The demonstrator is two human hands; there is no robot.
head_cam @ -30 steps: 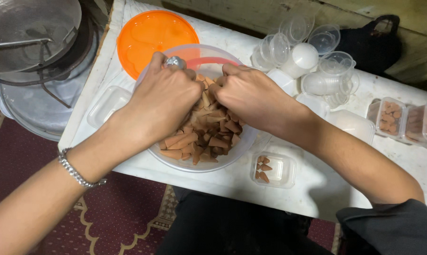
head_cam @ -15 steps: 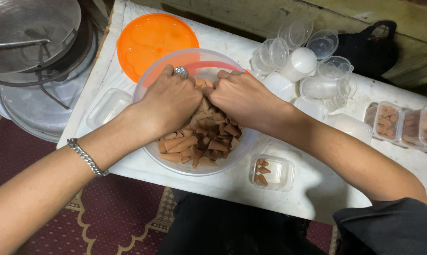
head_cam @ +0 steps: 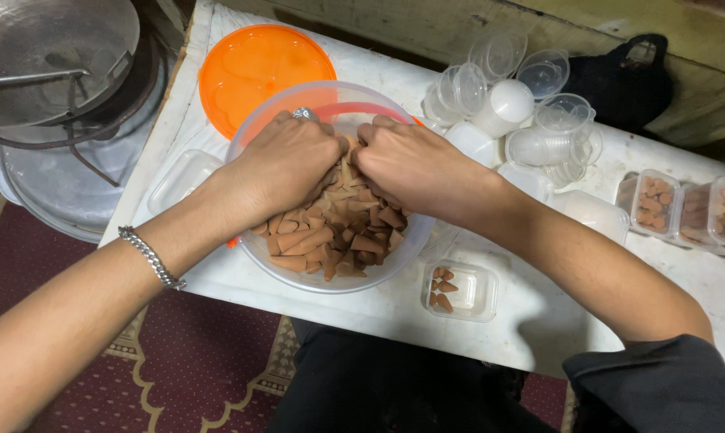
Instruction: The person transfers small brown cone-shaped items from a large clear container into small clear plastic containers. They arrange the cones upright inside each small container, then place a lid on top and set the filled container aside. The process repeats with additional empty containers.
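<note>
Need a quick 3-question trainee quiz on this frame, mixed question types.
1. True or false: both hands are inside the clear round plastic bowl of brown cone-shaped pieces.
2. Which wrist wears the silver chain bracelet? A left, B right.
3. Fill in: the flat round lid behind the bowl is ____.

Key
1. True: left hand and right hand dig into the cones.
2. A.
3. Orange.
</note>
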